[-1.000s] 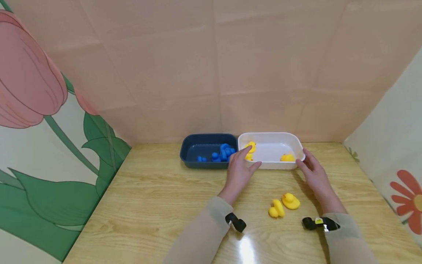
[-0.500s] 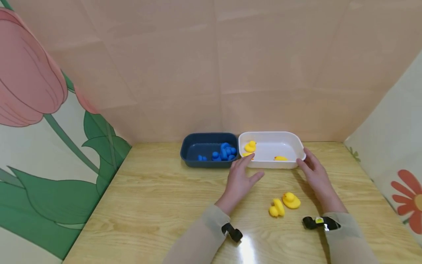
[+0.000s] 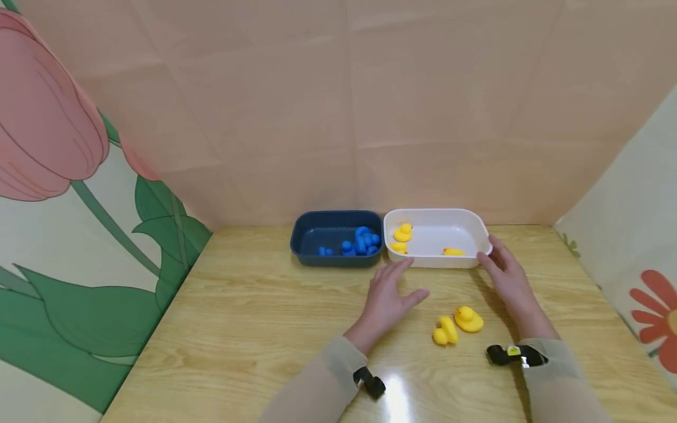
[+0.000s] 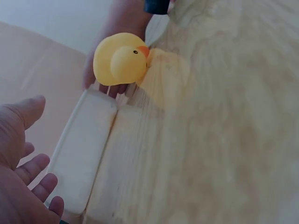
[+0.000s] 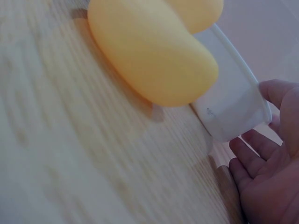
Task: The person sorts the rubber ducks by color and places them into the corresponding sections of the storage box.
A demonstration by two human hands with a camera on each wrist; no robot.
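Observation:
My left hand (image 3: 385, 301) hangs over the table just in front of the white plastic bin (image 3: 439, 262), thumb spread from the fingers and nothing held. With thumb and fingers, my right hand (image 3: 510, 282) holds the bin's near right corner; the thumb (image 5: 275, 91) lies at the rim in the right wrist view. Inside the bin are a yellow rubber duck (image 3: 403, 233), a second duck (image 3: 399, 248) below it and a third (image 3: 453, 252), partly hidden by the front wall. Between my arms, one duck (image 3: 468, 319) sits upright beside another duck (image 3: 445, 331) tipped over.
A dark blue bin (image 3: 317, 262) stands against the white bin's left side, with several blue toys (image 3: 365, 241) in it. Behind both rises a pinkish backdrop (image 3: 349, 117). Printed flower panels flank the wooden table (image 3: 238, 317).
My left hand has drawn back from the white bin's left end toward me, fingers out of it. The duck at the bin's right has shifted slightly left and lower. My right hand stays at the corner.

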